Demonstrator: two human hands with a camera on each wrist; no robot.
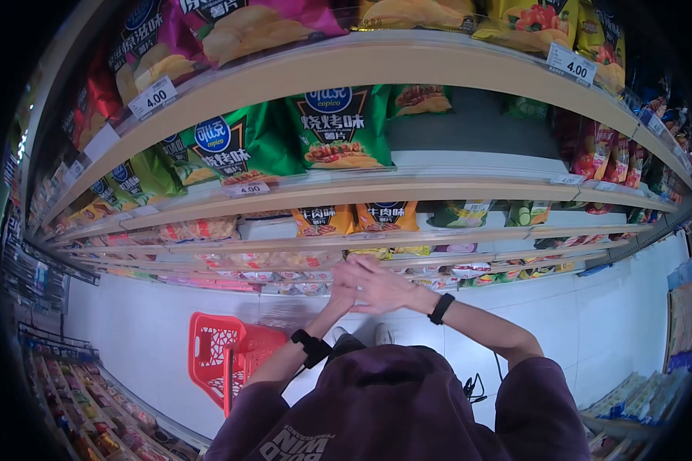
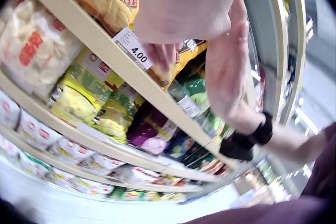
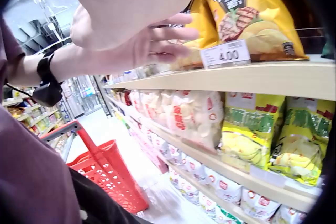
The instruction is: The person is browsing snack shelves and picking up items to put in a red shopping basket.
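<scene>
In the head view both hands are together in front of the body, level with the lower shelves. My left hand is partly covered by my right hand, which lies across it with its fingers fairly straight. Neither hand holds a thing. Beyond them, yellow chip bags stand on a shelf. The right wrist view shows a yellow chip bag behind the hands, above a 4.00 price tag. From the left wrist, another yellow bag appears beside the near hand.
Green chip bags stand on the shelf above, with pink bags higher up. A red shopping basket with a handle is on the floor at the left. White-and-red snack bags fill lower shelves. A black cable hangs at the right.
</scene>
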